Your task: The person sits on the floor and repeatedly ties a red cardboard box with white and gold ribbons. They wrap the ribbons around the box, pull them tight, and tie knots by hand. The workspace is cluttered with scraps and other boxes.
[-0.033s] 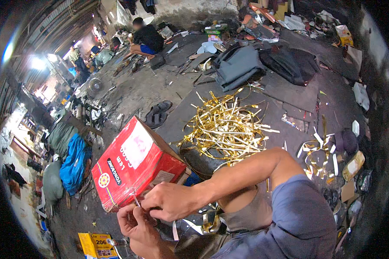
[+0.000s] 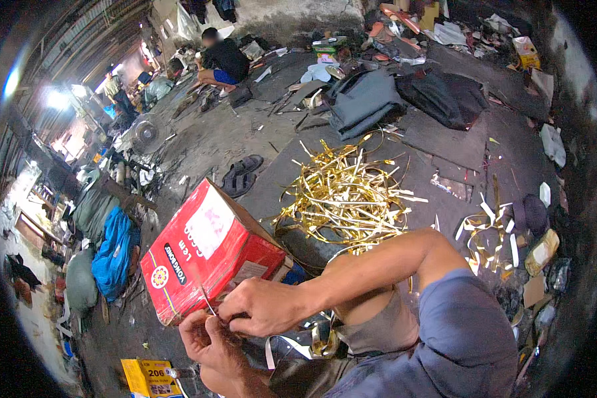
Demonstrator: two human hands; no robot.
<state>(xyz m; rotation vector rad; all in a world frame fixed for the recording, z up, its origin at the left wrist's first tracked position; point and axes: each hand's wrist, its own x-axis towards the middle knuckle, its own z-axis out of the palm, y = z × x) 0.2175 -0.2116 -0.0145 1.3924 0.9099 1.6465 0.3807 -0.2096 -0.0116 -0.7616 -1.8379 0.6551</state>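
Note:
Both my hands meet in front of a red cardboard box (image 2: 235, 255), at its near lower edge. My left hand (image 2: 213, 345) is closed in a pinch, thumb against fingers. Just above it, my right hand (image 2: 265, 308) is closed too, its fingertips almost touching the left ones. Between them a thin pale strip (image 2: 209, 303) sticks up against the box; its other end is hidden by the fingers. Below my right wrist hang a white strip end (image 2: 270, 355) and a curled gold strip (image 2: 322, 343); whether they join the held strip I cannot tell.
A tangled heap of gold strips (image 2: 348, 199) lies beyond my right forearm, with more white and gold scraps (image 2: 487, 232) to the right. Dark sandals (image 2: 241, 176) lie behind the box, a yellow box (image 2: 149, 378) at lower left. Another person (image 2: 225, 63) sits far back.
The hands keep nearly the same place and grip. The white strip end below my right wrist has shifted slightly.

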